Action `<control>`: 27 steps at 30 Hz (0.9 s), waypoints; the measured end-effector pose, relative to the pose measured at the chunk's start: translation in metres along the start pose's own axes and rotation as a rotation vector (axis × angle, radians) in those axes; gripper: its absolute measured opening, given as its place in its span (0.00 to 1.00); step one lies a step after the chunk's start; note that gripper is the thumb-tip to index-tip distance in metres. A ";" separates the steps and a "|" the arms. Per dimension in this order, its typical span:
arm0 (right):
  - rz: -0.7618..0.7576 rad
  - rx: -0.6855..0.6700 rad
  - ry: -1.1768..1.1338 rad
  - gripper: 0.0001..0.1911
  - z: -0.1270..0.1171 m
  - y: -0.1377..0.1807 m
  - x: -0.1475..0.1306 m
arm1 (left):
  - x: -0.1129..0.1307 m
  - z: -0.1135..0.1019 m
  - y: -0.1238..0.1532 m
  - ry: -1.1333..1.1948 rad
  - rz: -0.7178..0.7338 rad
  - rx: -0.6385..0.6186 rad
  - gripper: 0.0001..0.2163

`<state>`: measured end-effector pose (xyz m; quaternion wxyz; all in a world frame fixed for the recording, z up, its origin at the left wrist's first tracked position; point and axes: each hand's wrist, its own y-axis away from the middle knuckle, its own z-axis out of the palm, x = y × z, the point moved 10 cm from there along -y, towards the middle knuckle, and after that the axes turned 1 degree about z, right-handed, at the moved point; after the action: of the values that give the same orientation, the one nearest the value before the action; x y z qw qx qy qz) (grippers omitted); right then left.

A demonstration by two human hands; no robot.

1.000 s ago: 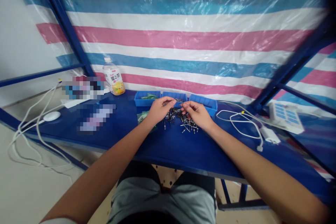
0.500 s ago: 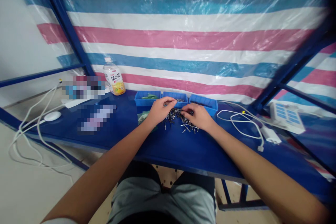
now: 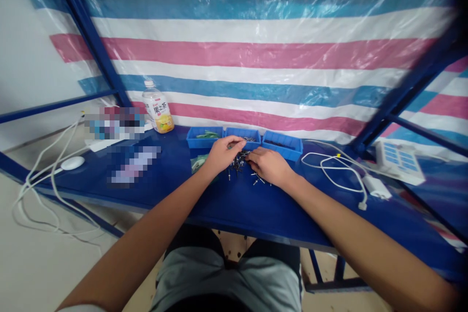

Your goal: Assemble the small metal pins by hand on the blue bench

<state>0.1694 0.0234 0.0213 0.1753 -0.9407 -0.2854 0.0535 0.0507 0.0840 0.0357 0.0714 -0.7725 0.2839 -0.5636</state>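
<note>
A heap of small dark metal pins (image 3: 242, 163) lies on the blue table (image 3: 241, 204) in front of three blue trays (image 3: 243, 135). My left hand (image 3: 222, 153) hovers at the heap's left edge, thumb and fingers pinched on something too small to name. My right hand (image 3: 268, 165) lies palm down over the right part of the heap, fingers curled into the pins. Whether it holds any I cannot see.
A drink bottle (image 3: 158, 107) stands at the back left. White cables (image 3: 334, 165) and a power strip (image 3: 399, 162) lie to the right, more cable and a white puck (image 3: 72, 162) to the left. A small clear bag (image 3: 199, 162) sits beside my left wrist.
My right hand has dropped from above the heap onto the pins and shifted slightly left. My left hand has stayed nearly in place.
</note>
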 end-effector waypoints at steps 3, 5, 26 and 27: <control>0.018 -0.016 -0.015 0.14 -0.001 0.001 0.000 | -0.001 0.001 0.000 0.012 -0.005 -0.007 0.15; 0.031 -0.026 -0.025 0.14 -0.002 0.002 0.000 | -0.002 0.001 0.001 0.010 -0.004 -0.013 0.15; -0.091 -0.025 -0.085 0.08 0.000 0.004 -0.010 | 0.004 0.004 0.001 -0.037 0.030 -0.035 0.12; -0.088 -0.024 -0.078 0.09 0.001 0.004 -0.009 | 0.004 0.004 0.001 -0.043 0.033 -0.036 0.12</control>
<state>0.1638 0.0154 0.0194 0.1550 -0.9266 -0.3335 0.0789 0.0551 0.0803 0.0377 0.0728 -0.7807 0.3051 -0.5405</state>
